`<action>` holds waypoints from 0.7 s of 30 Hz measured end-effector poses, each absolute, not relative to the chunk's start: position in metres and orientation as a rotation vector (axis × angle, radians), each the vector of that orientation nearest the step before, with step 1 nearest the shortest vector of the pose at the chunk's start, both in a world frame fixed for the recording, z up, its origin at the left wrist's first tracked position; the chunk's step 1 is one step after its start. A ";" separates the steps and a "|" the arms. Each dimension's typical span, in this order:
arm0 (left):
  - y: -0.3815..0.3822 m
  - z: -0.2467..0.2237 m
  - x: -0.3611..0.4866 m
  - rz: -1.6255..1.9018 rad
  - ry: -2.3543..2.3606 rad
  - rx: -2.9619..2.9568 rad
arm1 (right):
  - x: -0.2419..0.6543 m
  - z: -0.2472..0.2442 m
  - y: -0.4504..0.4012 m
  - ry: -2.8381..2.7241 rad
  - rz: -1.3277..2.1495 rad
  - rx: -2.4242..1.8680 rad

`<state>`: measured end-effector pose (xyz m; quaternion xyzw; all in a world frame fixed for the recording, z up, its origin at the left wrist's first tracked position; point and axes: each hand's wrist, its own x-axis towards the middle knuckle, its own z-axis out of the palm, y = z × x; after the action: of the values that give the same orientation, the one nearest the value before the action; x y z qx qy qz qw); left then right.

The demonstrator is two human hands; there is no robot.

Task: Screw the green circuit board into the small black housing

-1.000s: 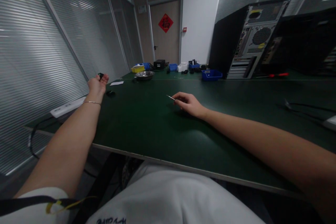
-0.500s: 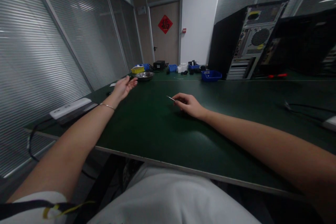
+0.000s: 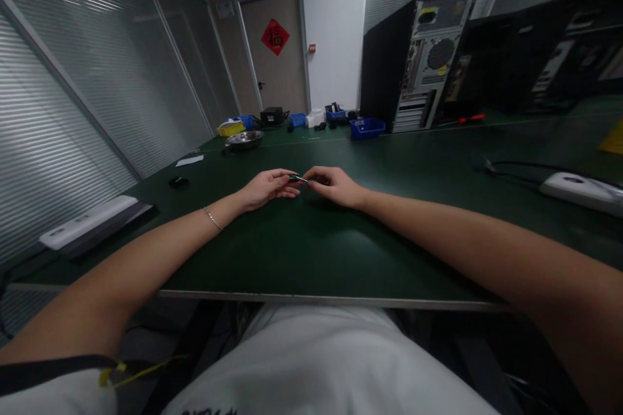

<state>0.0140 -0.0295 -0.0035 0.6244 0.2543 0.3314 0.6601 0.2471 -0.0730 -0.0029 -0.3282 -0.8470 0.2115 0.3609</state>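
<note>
Both hands are close together above the green table (image 3: 292, 253). My left hand (image 3: 267, 188) pinches a small dark green piece (image 3: 293, 177) between thumb and fingers. In my right hand (image 3: 337, 187) is a thin metal tool (image 3: 304, 180), its tip pointing left and meeting the green piece or lying very close to it. Curled fingers hide the rest of the tool. The piece is too small to make out in detail.
A metal dish (image 3: 244, 139) and a yellow bin (image 3: 230, 128) stand at the back left, a blue bin (image 3: 367, 128) and a computer tower (image 3: 413, 65) at the back right. Power strips lie left (image 3: 90, 222) and right (image 3: 584, 189). A dark mouse-like object (image 3: 178, 181) rests on the left.
My left hand has come from beside the metal dish to my right hand, and a small green piece now shows in it. The camera view has turned to the right.
</note>
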 end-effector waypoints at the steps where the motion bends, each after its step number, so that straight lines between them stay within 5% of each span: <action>1: -0.028 -0.004 0.013 0.746 0.570 1.414 | 0.247 -0.003 -0.073 -2.191 0.543 -0.853; 21: -0.027 -0.001 0.013 0.727 0.535 1.394 | 0.249 -0.004 -0.071 -2.184 0.542 -0.920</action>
<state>0.0126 -0.0273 -0.0012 0.6197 0.2376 0.3231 0.6746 0.2486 -0.0715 -0.0043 -0.3549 -0.8422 0.2091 0.3479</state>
